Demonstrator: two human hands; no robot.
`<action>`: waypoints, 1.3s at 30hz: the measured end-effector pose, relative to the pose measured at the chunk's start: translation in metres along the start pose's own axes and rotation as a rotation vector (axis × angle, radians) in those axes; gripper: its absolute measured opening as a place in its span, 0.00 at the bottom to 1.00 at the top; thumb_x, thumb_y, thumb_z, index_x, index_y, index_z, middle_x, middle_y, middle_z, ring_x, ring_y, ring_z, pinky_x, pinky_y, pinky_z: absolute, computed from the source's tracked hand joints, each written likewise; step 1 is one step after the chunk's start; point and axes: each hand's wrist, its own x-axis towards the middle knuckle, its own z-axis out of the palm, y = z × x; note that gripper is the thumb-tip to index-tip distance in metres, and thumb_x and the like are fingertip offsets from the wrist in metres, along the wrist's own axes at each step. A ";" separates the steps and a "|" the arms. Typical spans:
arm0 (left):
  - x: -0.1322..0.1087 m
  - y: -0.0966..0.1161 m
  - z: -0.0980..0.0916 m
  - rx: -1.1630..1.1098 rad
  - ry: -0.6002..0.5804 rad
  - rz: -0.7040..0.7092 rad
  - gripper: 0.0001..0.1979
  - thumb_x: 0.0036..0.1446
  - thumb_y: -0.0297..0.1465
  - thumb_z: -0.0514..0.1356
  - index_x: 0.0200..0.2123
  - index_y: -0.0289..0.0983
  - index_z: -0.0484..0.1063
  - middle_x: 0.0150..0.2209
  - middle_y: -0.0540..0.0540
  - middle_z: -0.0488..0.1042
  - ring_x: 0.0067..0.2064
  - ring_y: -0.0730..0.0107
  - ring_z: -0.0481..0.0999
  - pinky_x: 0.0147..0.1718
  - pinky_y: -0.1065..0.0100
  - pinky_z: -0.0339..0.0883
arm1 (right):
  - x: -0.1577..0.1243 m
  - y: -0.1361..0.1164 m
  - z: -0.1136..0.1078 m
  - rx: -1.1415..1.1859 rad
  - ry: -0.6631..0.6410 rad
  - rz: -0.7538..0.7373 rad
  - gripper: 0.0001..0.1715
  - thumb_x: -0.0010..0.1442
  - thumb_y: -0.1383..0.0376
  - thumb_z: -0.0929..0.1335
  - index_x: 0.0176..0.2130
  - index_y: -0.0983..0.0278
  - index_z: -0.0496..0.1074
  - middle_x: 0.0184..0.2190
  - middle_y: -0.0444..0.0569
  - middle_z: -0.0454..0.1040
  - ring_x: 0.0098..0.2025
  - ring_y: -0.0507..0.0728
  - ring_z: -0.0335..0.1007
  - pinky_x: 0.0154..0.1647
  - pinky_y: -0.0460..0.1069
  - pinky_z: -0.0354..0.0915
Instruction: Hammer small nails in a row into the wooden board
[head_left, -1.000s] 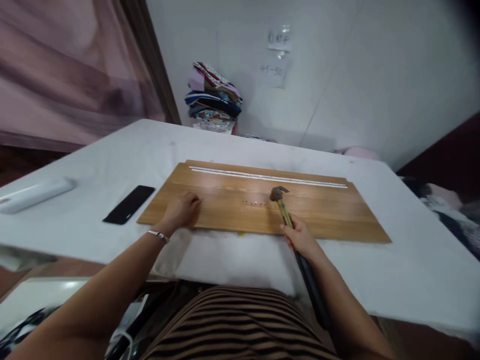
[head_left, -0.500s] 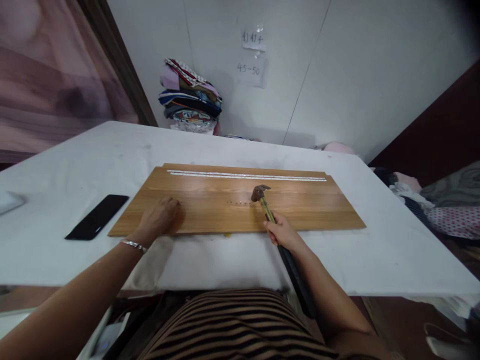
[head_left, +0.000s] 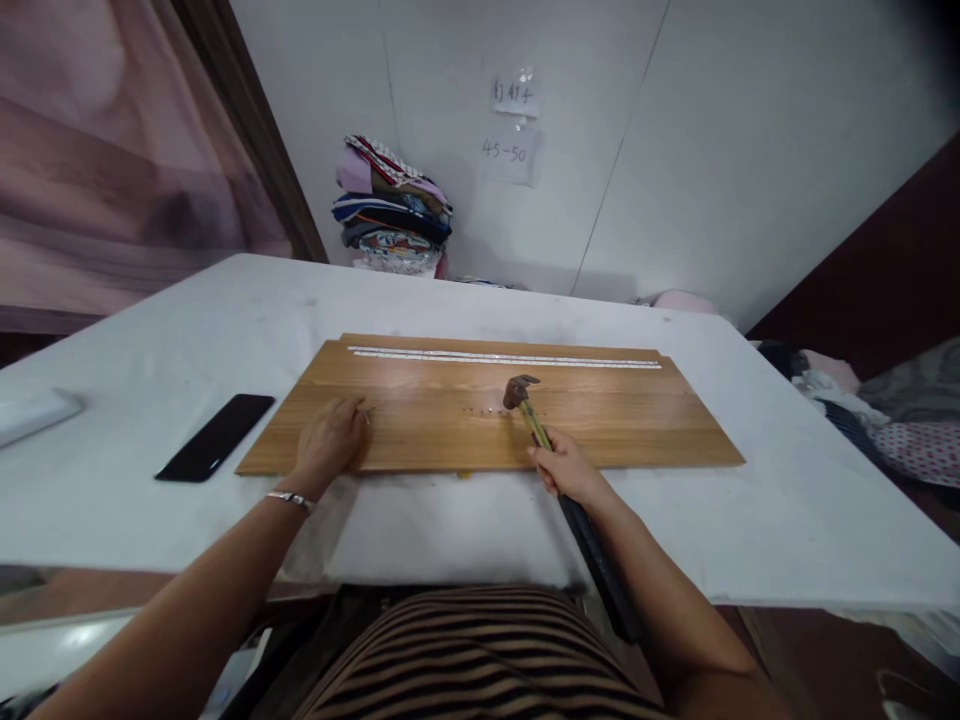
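Note:
A claw hammer is held by my right hand, whose fingers wrap around the handle close to the head. The hammer's head is above the wooden board, and the black grip runs back along my forearm. A row of small nails crosses the middle of the board, partly hidden behind the hammer head. On the board's left part rests my left hand, fingers curled together. Some thin loose nails lie at its fingertips; whether one is pinched cannot be made out.
Two white marked strips run along the board's far edge. Left of the board lies a black phone on the white tabletop, with a white object farther left. Folded clothes are stacked by the wall.
The view has shifted slightly, so the board and phone appear farther right and lower. My left hand stays by the loose nails, which show more now. The hammer is held much as before.

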 end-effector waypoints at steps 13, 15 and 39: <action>0.006 -0.016 0.017 -0.148 0.094 0.125 0.11 0.68 0.36 0.53 0.39 0.42 0.75 0.46 0.38 0.83 0.52 0.51 0.83 0.50 0.57 0.76 | 0.007 -0.003 0.007 -0.007 -0.024 -0.003 0.15 0.58 0.57 0.71 0.38 0.56 0.61 0.13 0.29 0.61 0.13 0.49 0.51 0.14 0.44 0.52; 0.007 -0.017 0.018 -0.154 0.103 0.155 0.11 0.67 0.35 0.53 0.38 0.42 0.74 0.45 0.38 0.83 0.51 0.51 0.83 0.51 0.56 0.76 | 0.007 -0.003 0.008 -0.014 -0.030 0.004 0.14 0.58 0.58 0.71 0.38 0.56 0.61 0.13 0.30 0.62 0.13 0.49 0.51 0.14 0.44 0.52; 0.005 -0.015 0.019 -0.232 0.095 0.058 0.11 0.66 0.36 0.55 0.41 0.43 0.78 0.47 0.41 0.85 0.51 0.52 0.83 0.48 0.58 0.76 | 0.010 0.002 0.010 -0.069 -0.032 0.003 0.17 0.60 0.56 0.71 0.36 0.55 0.58 0.14 0.30 0.62 0.13 0.49 0.53 0.15 0.45 0.52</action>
